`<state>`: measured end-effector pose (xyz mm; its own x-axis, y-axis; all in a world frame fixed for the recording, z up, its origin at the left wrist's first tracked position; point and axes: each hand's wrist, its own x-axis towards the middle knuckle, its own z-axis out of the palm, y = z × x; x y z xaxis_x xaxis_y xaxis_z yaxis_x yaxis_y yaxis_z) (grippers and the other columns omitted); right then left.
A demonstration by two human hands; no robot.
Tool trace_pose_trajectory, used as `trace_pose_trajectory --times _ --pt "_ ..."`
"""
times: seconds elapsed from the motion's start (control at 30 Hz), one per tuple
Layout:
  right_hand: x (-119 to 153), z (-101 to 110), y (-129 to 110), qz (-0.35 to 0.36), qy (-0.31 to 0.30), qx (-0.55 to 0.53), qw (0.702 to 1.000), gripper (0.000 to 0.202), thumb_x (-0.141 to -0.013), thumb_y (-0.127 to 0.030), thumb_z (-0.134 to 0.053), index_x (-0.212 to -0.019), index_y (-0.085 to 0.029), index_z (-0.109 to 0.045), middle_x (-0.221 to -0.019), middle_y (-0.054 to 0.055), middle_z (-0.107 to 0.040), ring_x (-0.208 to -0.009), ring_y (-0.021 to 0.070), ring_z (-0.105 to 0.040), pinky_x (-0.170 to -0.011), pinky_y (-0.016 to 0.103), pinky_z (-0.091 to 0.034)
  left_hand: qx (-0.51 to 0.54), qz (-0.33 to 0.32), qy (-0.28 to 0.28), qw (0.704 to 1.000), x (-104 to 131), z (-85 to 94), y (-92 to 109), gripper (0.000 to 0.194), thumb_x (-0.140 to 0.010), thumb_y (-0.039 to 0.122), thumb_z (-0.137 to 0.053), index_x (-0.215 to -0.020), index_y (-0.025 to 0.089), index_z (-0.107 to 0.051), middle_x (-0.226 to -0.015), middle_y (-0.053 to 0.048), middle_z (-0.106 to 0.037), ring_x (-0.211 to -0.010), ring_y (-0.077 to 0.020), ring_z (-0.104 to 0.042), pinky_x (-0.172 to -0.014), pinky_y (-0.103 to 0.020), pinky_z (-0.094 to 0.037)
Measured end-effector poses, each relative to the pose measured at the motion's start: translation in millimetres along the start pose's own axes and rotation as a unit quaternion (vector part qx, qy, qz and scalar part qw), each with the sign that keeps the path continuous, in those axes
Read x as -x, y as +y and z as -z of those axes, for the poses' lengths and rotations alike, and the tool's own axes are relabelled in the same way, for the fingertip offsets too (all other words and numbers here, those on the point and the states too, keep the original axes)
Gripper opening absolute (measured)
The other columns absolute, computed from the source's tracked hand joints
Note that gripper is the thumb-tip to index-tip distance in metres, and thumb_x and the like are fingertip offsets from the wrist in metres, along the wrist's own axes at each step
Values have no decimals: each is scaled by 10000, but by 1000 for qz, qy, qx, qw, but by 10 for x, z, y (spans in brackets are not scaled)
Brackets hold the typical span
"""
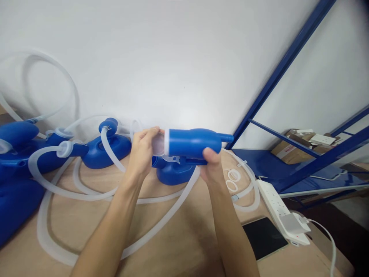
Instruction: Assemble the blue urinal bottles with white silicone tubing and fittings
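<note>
One blue vessel point(190, 143), sideways above the counter point(178, 246): left hand point(142, 148), fingers pinching its translucent end piece point(158, 147); right hand point(212, 163), fingers clasping it near the spout point(227, 137).

This looks like a workshop or stockroom: matching blue bottles point(96, 154) with hoses point(170, 218) crowd the wooden tabletop point(173, 252) left of the fingers point(150, 133), a power strip point(272, 198) lies to their right, beyond it a metal rack point(253, 159) holds cardboard boxes point(291, 150), and a plain wall point(144, 57) rises behind the fingers.
</note>
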<state>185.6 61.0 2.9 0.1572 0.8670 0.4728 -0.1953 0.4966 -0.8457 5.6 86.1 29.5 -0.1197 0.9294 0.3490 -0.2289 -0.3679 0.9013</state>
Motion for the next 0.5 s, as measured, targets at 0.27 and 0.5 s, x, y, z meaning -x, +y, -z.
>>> trace_pose_trajectory --times 0.27,0.5 --pt "-70 49 -117 -29 39 15 999 511 -670 -610 -868 -910 -239 -612 -804 2 -704 -789 239 -737 -643 356 -639 -99 -95 -126 982 28 145 152 179 -950 377 -678 -872 218 -657 -833 12 -670 -786 -163 -613 -732 -263 -467" --pt "-68 4 -163 -52 53 8 997 528 -659 -588 -893 -922 -233 -604 -868 16 -733 -815 226 -733 -614 311 -622 -96 -87 -205 970 34 139 150 247 -915 435 -764 -886 193 -731 -1018 -68 -724 -983 -239 -657 -881 -345 -509"
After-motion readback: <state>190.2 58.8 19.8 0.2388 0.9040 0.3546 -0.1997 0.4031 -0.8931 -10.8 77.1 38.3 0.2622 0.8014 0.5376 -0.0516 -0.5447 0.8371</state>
